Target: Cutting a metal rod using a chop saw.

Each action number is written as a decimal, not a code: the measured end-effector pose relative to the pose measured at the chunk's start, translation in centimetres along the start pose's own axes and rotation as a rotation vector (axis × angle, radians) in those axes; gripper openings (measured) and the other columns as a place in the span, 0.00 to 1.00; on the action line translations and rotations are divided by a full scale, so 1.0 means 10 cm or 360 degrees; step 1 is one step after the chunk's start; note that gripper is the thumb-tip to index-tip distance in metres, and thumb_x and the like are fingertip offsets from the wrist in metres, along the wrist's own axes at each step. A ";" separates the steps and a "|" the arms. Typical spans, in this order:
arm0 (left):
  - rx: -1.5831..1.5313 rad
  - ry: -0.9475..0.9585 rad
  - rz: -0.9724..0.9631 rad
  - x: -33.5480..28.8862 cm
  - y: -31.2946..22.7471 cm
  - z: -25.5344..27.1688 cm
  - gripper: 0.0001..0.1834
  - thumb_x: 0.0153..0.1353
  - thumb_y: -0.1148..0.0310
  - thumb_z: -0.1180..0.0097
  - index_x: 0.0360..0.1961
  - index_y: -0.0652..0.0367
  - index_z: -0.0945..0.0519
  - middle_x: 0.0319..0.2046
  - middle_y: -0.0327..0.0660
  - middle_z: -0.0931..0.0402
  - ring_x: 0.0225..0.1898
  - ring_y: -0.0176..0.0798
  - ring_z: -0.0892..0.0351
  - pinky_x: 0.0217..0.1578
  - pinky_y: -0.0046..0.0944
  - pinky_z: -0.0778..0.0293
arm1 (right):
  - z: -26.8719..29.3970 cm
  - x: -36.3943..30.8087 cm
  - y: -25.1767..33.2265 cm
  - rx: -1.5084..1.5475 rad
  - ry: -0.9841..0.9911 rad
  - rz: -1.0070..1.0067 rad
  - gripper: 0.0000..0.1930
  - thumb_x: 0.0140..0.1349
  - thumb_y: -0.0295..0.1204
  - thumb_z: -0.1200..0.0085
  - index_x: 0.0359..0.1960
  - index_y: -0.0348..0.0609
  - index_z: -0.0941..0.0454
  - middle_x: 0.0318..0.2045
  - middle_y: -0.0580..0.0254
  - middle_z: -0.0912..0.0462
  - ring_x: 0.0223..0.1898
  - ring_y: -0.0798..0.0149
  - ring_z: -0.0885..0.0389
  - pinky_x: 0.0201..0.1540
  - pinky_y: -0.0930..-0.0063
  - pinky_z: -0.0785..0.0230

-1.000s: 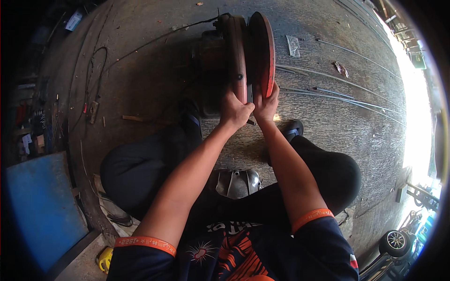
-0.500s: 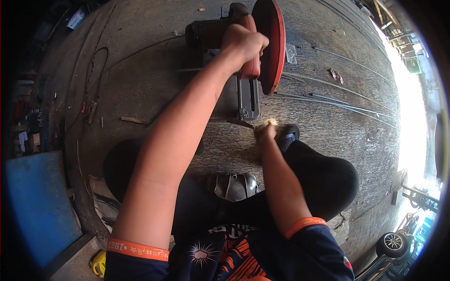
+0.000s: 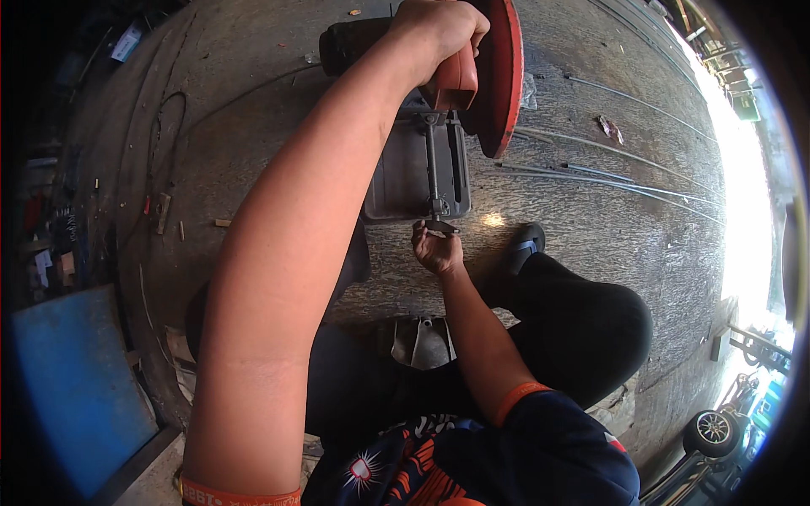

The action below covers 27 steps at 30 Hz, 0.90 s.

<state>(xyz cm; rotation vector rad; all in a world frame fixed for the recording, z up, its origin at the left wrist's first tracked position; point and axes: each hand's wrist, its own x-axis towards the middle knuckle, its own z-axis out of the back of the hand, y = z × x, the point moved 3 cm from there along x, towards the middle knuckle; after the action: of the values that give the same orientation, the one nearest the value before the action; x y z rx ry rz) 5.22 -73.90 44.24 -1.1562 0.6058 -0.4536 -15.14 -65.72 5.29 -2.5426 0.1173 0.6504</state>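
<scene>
My left hand (image 3: 434,34) is closed around the red handle (image 3: 456,80) of a cut-off saw, at the top of the view. The saw's large round red guard (image 3: 506,93) stands just right of that hand. Below lies the grey saw base (image 3: 395,173), with a threaded vise screw (image 3: 434,160) along its right part. My right hand (image 3: 439,253) has its palm up at the near end of that screw, fingers curled at a dark crank handle (image 3: 441,227). My left forearm hides part of the saw and base.
Thin metal rods (image 3: 607,181) lie on the worn floor at right. A power cord (image 3: 228,105) runs off leftward. My sandalled foot (image 3: 527,240) is right of my right hand. A grey metal part (image 3: 423,341) sits between my legs; a blue panel (image 3: 80,379) stands at left.
My right hand has moved left from beside my foot to the near end of the vise screw, its palm turning up. My left hand and the saw's handle sit higher in view, showing more base.
</scene>
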 end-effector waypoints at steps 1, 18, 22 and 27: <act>-0.0012 -0.0006 0.0077 0.02 0.00 -0.01 0.07 0.36 0.73 0.46 0.15 0.69 0.24 0.16 0.49 0.24 0.20 0.44 0.22 0.23 0.40 0.26 | -0.01 0.03 0.01 0.0002 -0.0008 -0.0003 0.12 0.64 0.35 0.59 0.39 0.38 0.30 0.34 0.56 0.23 0.32 0.61 0.22 0.38 0.67 0.25; -0.0144 0.0120 0.0207 0.05 0.08 -0.09 0.07 0.37 0.72 0.48 0.12 0.65 0.25 0.13 0.47 0.26 0.16 0.42 0.24 0.20 0.39 0.28 | 0.41 -0.15 -1.33 -0.3493 -0.0353 0.0328 0.10 0.48 0.26 0.47 0.31 0.38 0.19 0.33 0.46 0.17 0.38 0.53 0.17 0.47 0.63 0.27; -0.0112 0.0052 0.0079 0.04 0.13 -0.04 0.07 0.39 0.73 0.48 0.12 0.66 0.26 0.13 0.46 0.26 0.16 0.42 0.24 0.19 0.39 0.29 | 0.21 -0.13 -0.74 -0.2355 -0.1057 0.1192 0.42 0.49 0.37 0.33 0.62 0.31 0.43 0.56 0.38 0.30 0.56 0.48 0.28 0.57 0.61 0.37; -0.0250 0.0052 -0.0005 -0.04 0.05 -0.08 0.07 0.38 0.73 0.48 0.12 0.67 0.26 0.13 0.46 0.26 0.15 0.42 0.25 0.19 0.39 0.29 | 0.15 -0.08 0.28 -0.2116 -0.1024 0.1601 0.28 0.58 0.36 0.39 0.54 0.29 0.33 0.47 0.49 0.23 0.49 0.57 0.26 0.54 0.66 0.37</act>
<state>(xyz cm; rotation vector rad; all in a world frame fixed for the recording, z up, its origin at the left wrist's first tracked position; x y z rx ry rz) 4.42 -74.09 43.59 -1.3010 0.6776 -0.4342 -17.03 -67.45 3.29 -3.0459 1.0691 2.5828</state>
